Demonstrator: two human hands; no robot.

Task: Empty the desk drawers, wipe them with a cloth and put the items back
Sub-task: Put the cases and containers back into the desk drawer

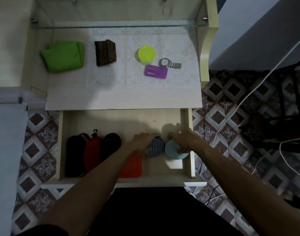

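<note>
Drawer [190, 143] items under both hands: left fingers [145, 136] round dotted case [156, 148], right fingers [175, 136] gripping teal tin [174, 151].

The pale desk top [122, 96] carries a folded green cloth [64, 56] at far left, a dark brown pouch [105, 52] right of it, then a jar with a yellow-green lid [146, 55], a metal wristwatch [169, 63] and a purple case [156, 71] clustered toward the right.
</note>
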